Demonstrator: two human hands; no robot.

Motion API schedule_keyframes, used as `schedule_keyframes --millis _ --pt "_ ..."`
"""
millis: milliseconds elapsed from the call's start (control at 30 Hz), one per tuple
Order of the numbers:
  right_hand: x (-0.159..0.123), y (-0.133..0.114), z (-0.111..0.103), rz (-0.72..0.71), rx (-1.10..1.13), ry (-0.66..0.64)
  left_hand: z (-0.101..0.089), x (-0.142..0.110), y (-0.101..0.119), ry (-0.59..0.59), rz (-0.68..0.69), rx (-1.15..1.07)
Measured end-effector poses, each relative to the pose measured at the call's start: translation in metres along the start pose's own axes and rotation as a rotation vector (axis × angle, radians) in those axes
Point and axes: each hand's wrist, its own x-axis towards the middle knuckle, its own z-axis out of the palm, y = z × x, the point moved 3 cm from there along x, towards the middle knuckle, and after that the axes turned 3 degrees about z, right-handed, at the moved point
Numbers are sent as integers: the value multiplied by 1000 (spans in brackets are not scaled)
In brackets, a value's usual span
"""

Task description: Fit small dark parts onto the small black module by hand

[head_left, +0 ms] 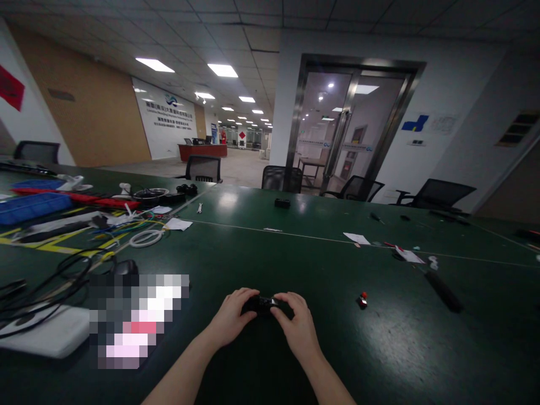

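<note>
On the dark green counter [320, 264], w/ a white coiled cable [145, 238] far left, our left hand [231, 318] & right hand [297, 326] each keep a clenched grip on a small black part [265, 304] between them, a red-tipped bit [362, 299] lying near on the right.

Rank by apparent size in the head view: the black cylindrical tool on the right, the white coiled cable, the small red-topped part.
1. Black cylindrical tool
2. White coiled cable, similar in extent and farther from the camera, so this order is unsure
3. Small red-topped part, clearly smallest
</note>
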Motion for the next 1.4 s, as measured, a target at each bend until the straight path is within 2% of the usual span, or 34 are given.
schedule_keyframes --millis 100,367,667,867,1033,1400 --pt "-2 2 -5 41 49 25 1 0 -3 2 -3 -9" --pt "-1 11 -14 31 108 97 0 -3 -3 -9 -17 -29" --pt "3 17 -25 -7 260 302 -4 -1 4 -29 -28 -9" --pt "5 24 -27 -22 278 363 -3 -3 -1 -35 -43 -37" --pt "4 24 -28 24 284 389 0 -3 -7 -19 -24 -44" --pt "1 26 -31 109 331 418 -1 -4 -6 -23 -32 -48"
